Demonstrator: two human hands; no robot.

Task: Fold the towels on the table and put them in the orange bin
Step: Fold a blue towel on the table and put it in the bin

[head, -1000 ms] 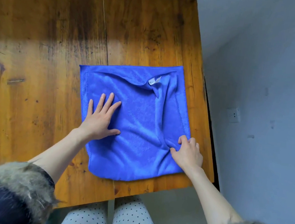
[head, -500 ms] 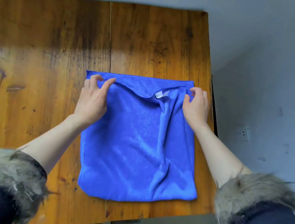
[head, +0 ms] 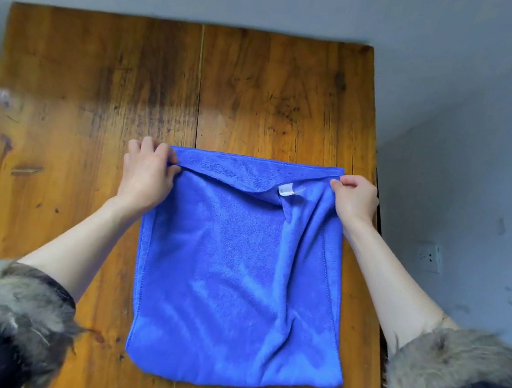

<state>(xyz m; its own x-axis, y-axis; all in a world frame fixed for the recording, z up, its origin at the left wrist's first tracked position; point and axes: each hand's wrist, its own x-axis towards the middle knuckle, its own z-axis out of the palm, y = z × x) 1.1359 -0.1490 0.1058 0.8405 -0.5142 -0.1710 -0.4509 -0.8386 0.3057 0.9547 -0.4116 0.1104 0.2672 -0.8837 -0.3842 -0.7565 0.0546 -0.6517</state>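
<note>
A blue towel [head: 236, 274], folded once, lies on the wooden table [head: 101, 80] toward its right front part. A small white tag [head: 286, 190] shows near the towel's far edge, where the top layer sags and wrinkles. My left hand [head: 147, 173] pinches the far left corner of the towel. My right hand [head: 354, 198] pinches the far right corner. Both corners are lifted slightly off the lower layer. No orange bin is in view.
The table's far and left parts are bare wood. A grey wall runs behind and to the right, with a white socket [head: 429, 256] low on the right. The table's right edge lies close to the towel.
Both hands went from pressing the towel's near part to its far corners and now pinch them. The head camera has tilted, so the table sits lower in view.
</note>
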